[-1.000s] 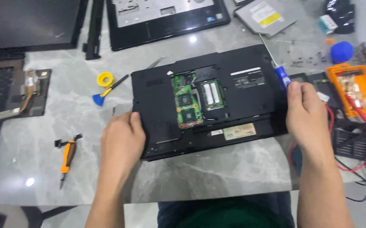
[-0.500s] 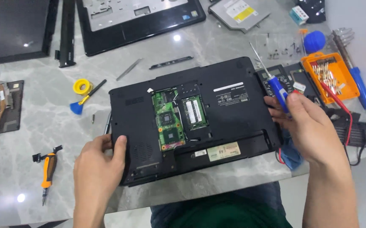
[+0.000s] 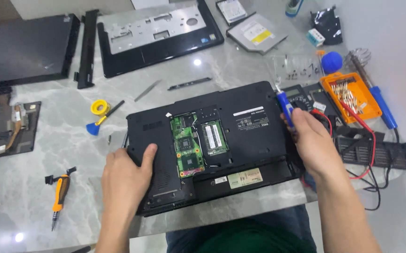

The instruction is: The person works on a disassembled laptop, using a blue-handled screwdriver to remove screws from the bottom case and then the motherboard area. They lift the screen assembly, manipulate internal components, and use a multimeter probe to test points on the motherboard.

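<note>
Left hand [image 3: 125, 175] flat, fingers spread, pressing black laptop base [image 3: 212, 145] on marble worktop [image 3: 34, 187]; right hand [image 3: 313, 140] gripping blue screwdriver [image 3: 285, 108] at its right edge.

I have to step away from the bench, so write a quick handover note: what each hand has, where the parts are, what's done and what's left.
Left hand: pressing flat on the near-left corner of the upturned black laptop base.
Right hand: gripping a blue-handled screwdriver, tip at the base's far-right corner.
Done: bottom cover off, green circuit board and memory module exposed; black palmrest frame and silver optical drive set aside at the far edge.
Left: base shell not yet taken apart.
</note>
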